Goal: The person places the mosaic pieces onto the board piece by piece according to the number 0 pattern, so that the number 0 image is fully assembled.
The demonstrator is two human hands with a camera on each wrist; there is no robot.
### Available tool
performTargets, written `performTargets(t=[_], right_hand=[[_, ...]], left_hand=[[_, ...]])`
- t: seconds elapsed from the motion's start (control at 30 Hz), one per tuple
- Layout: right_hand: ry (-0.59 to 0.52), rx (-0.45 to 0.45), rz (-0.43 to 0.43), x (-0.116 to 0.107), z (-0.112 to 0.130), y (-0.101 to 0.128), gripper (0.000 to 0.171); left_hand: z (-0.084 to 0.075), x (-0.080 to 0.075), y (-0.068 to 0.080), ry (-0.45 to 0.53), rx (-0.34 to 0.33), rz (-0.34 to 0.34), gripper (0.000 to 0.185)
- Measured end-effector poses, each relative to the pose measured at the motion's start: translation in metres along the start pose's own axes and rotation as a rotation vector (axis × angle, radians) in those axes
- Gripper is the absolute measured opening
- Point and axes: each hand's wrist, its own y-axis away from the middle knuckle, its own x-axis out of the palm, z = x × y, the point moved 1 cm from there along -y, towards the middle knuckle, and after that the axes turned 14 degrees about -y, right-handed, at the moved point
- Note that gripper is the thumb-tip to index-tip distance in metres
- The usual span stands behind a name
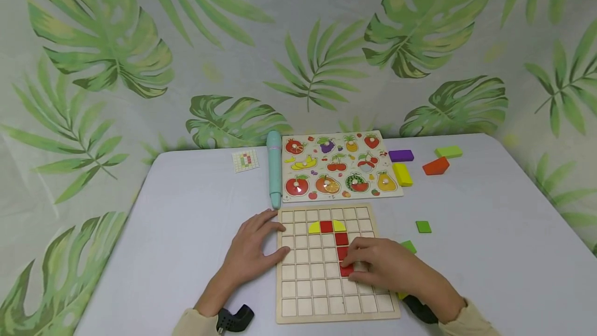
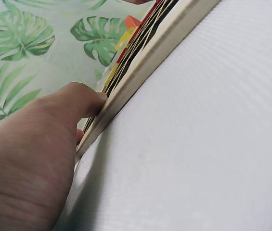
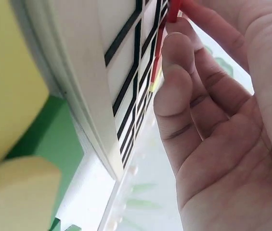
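A wooden grid board (image 1: 322,294) lies in front of me on the white table. It holds a red tile (image 1: 326,227) flanked by yellow pieces (image 1: 314,228), with more red tiles (image 1: 342,239) running down a column. My right hand (image 1: 373,264) lies over the board's right half, and its fingertips pinch a red tile (image 1: 346,271) at a cell. The right wrist view shows the fingers (image 3: 179,72) against that red tile (image 3: 174,9) beside the board (image 3: 92,72). My left hand (image 1: 258,245) rests flat on the table. Its fingers (image 2: 78,98) touch the board's left edge (image 2: 140,72).
Behind the board lie a fruit peg puzzle (image 1: 340,165), a teal pen (image 1: 274,167) and a small pattern card (image 1: 245,160). Purple (image 1: 401,155), yellow (image 1: 402,174), orange (image 1: 436,166) and green (image 1: 449,151) blocks sit at the back right. Green tiles (image 1: 423,226) lie right of the board.
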Motion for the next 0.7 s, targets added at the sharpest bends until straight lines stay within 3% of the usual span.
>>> performTargets(t=[0.33, 0.7], right_hand=[[0.020, 0.006, 0.009, 0.002, 0.004, 0.000, 0.022], [-0.032, 0.164, -0.076, -0.022, -0.004, 0.025, 0.024]], left_hand=[[0.000, -0.002, 0.002, -0.003, -0.001, -0.002, 0.036], [0.000, 0.000, 0.001, 0.009, 0.008, 0.004, 0.036]])
